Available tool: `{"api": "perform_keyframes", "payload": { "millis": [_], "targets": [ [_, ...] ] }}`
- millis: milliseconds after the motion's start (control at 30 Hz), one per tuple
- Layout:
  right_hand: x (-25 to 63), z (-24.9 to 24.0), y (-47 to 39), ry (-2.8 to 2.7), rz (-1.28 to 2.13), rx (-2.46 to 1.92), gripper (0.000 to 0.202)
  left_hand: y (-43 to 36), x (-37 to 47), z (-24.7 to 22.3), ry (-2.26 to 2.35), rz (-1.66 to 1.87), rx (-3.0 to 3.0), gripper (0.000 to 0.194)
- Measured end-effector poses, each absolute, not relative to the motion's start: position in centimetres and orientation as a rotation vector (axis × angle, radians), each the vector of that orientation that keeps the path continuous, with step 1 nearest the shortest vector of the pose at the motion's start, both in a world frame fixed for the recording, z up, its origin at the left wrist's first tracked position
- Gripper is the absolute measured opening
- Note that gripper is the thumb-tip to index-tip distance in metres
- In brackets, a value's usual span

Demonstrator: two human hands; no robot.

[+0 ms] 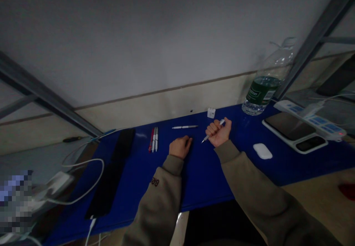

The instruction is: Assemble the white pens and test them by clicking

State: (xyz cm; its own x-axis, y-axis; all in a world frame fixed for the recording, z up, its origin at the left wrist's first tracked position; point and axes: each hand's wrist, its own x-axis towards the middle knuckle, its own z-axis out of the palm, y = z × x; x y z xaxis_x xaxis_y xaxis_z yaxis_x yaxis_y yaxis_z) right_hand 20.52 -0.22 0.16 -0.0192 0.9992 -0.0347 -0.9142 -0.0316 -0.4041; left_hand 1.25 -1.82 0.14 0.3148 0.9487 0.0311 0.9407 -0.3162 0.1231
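My right hand (219, 133) is closed around a white pen (205, 138), palm side turned up, with the pen's tip pointing down and left just above the blue tabletop (205, 172). Resting on the same surface, my left hand (179, 147) is curled into a loose fist, and nothing shows in it. A second white pen (185, 127) lies crosswise beyond my hands. Left of my left hand, a red pen (151, 140) lies side by side with two white pens (155, 139).
A white charger plug (211, 113) stands near the wall. On the right are a large water bottle (262, 87), a white earbud case (262, 151), a white device with dark screens (291, 127) and a power strip (323, 124). Dark flat objects (107, 186) and a white cable (101, 161) lie left.
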Motion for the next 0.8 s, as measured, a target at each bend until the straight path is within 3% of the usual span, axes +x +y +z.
{"api": "perform_keyframes", "payload": {
  "millis": [800],
  "targets": [
    [20.49,-0.22,0.09,-0.297,1.592,-0.346,0.052,-2.05,1.29,0.10,1.797,0.177,2.456,0.047]
  ]
}}
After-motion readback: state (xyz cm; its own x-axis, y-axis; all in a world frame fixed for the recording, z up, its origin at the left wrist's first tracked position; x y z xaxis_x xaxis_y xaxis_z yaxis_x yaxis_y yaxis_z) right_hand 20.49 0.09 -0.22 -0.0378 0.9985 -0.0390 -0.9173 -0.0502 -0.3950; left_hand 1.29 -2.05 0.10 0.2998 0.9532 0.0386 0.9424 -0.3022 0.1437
